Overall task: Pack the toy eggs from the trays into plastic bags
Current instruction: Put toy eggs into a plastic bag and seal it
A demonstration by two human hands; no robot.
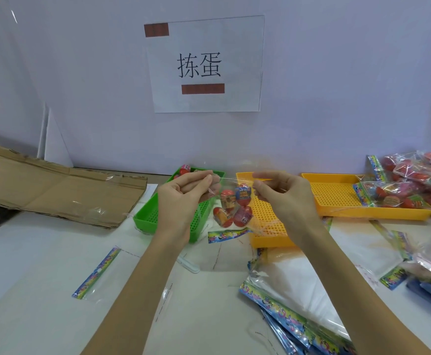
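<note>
A clear plastic bag (232,221) with a colourful bottom strip hangs in the air between my hands, with several red toy eggs (233,204) inside it. My left hand (183,198) pinches the bag's top edge on the left. On the right, my right hand (283,194) pinches the same edge. Behind the bag stand a green tray (147,219) with a few eggs at its far end and a yellow tray (265,219) whose visible part holds none.
A second yellow tray (337,193) and a heap of filled bags (419,183) lie at the right. Empty bags (298,316) are stacked at the lower right, one more empty bag (99,275) lies at the lower left. Flattened cardboard (55,190) lies at the left, a wall with a paper sign behind.
</note>
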